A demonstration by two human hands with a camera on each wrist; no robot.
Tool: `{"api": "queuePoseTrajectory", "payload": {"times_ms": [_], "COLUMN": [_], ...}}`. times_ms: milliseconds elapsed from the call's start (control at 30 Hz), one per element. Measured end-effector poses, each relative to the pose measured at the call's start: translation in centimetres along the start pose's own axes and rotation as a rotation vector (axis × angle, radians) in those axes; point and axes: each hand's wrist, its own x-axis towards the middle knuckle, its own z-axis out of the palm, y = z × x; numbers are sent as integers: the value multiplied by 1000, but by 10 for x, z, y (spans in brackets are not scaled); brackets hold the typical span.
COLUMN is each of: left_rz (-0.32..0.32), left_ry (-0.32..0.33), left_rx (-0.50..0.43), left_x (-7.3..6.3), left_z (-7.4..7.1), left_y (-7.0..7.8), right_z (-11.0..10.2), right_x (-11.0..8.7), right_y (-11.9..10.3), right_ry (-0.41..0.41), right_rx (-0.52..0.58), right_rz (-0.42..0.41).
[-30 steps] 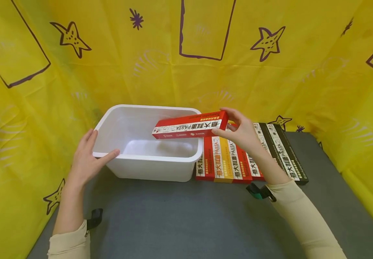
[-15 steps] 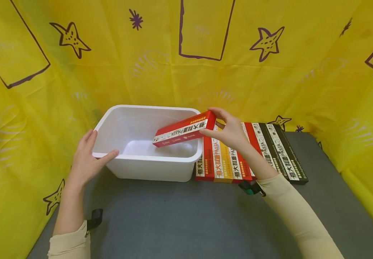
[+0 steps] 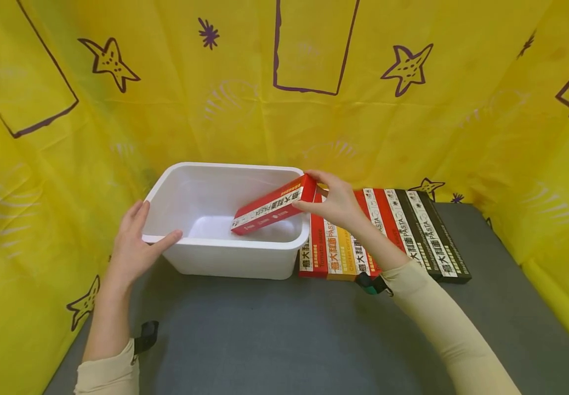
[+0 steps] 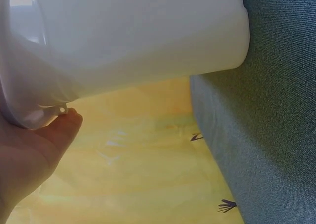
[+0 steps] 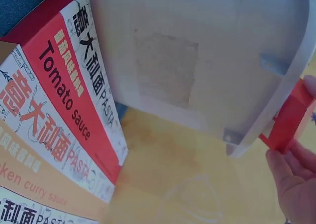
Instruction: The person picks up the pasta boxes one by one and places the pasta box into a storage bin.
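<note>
A red and white pasta box (image 3: 269, 206) slants down into a white plastic bin (image 3: 235, 258), its lower end inside near the floor. My right hand (image 3: 331, 200) pinches the raised end above the bin's right rim, thumb in front and fingers behind. In the right wrist view, the thumb and fingers grip the red end (image 5: 289, 118) of this box beside the rim. With my left hand (image 3: 136, 241) I hold the bin's front left corner, thumb along the front rim. In the left wrist view, fingers (image 4: 61, 130) lie under the rim of the side wall.
Right of the bin lies a row of pasta boxes (image 3: 341, 260) in red, yellow and black, partly behind my right forearm. They rest on a grey cloth-covered table (image 3: 255, 329). A yellow patterned curtain (image 3: 265, 120) hangs behind and along both sides.
My right hand has moved left and slightly down, bringing the pasta box deeper into the bin at a steeper slant. My left hand has stayed on the corner.
</note>
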Motion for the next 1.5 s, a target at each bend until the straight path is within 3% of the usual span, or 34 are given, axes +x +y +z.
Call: {"api": "queuePoseTrajectory", "payload": {"times_ms": [233, 533, 733, 833, 1000, 1200, 1500], "left_rz": [7, 1, -9, -8, -13, -30, -40], "left_ry": [15, 28, 22, 24, 22, 13, 6], "left_rx": [2, -1, 3, 2, 4, 17, 10], "left_x": [-1, -1, -2, -2, -1, 0, -1], "left_z": [2, 2, 2, 3, 4, 4, 4], "left_y": [1, -1, -3, -4, -4, -2, -2], "right_z": [9, 20, 25, 27, 27, 23, 14], "right_x": [4, 9, 13, 15, 16, 12, -1], "right_y": [2, 2, 3, 3, 8, 13, 19], "right_ry": [31, 15, 14, 21, 55, 93, 122], "right_rx": [-119, -234, -286, -299, -299, -272, -120], "right_rz": [-13, -49, -48, -86, -173, -202, -109]}}
